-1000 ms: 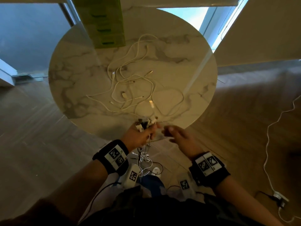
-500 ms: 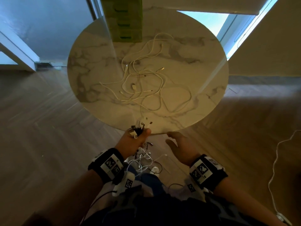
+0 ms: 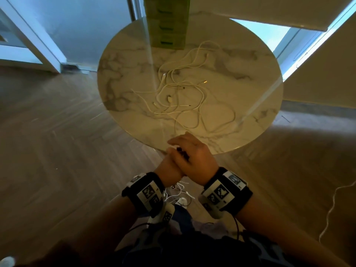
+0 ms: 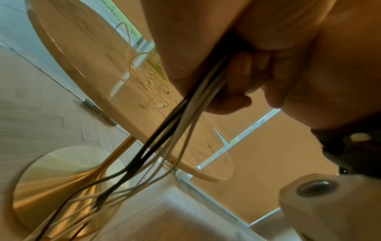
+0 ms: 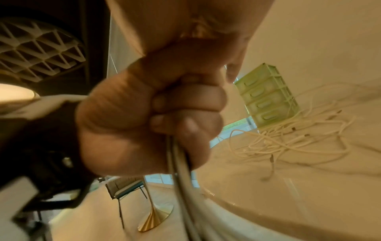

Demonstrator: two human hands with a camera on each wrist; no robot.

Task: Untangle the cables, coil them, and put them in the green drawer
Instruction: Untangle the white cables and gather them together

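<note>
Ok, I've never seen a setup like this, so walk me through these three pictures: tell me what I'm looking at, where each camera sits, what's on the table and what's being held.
No machine here: a person works with bare hands, wearing black wristbands with printed markers. One picture comes from a camera on the head, looking down; the other two from cameras on each wrist, looking along the fingers. On the round marble table lies a loose tangle of white cables, with a green plastic drawer unit at the far edge. At the near edge, the left hand grips a bundle of black and white cables that hangs down toward the floor. The right hand lies over the left; whether it grips the bundle too is unclear.
</note>
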